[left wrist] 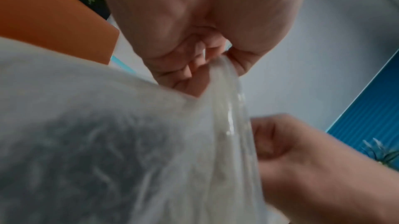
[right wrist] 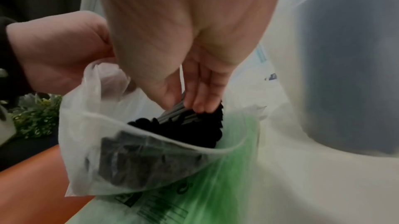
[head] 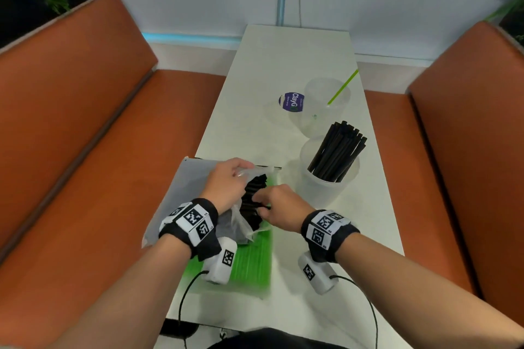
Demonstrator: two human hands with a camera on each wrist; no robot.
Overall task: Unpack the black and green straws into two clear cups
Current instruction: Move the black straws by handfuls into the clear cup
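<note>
My left hand (head: pixel 226 184) pinches the bunched top of a clear plastic bag (head: pixel 241 224) of black straws (head: pixel 253 201) and holds it up over the table. In the left wrist view the fingers (left wrist: pixel 194 67) clamp the bag's plastic (left wrist: pixel 224 91). My right hand (head: pixel 279 205) reaches into the bag's mouth; its fingertips (right wrist: pixel 194 104) pinch a few black straws (right wrist: pixel 181 125). A pack of green straws (head: pixel 249 263) lies flat under the bag. The near clear cup (head: pixel 329 178) holds several black straws. The far clear cup (head: pixel 320 110) holds one green straw (head: pixel 341 88).
The white table (head: pixel 269 71) runs away from me between two orange benches (head: pixel 85 127). A round purple-labelled lid (head: pixel 292 101) lies left of the far cup. A flat clear wrapper (head: pixel 181 178) lies under my left hand. Wrist-camera cables hang over the near edge.
</note>
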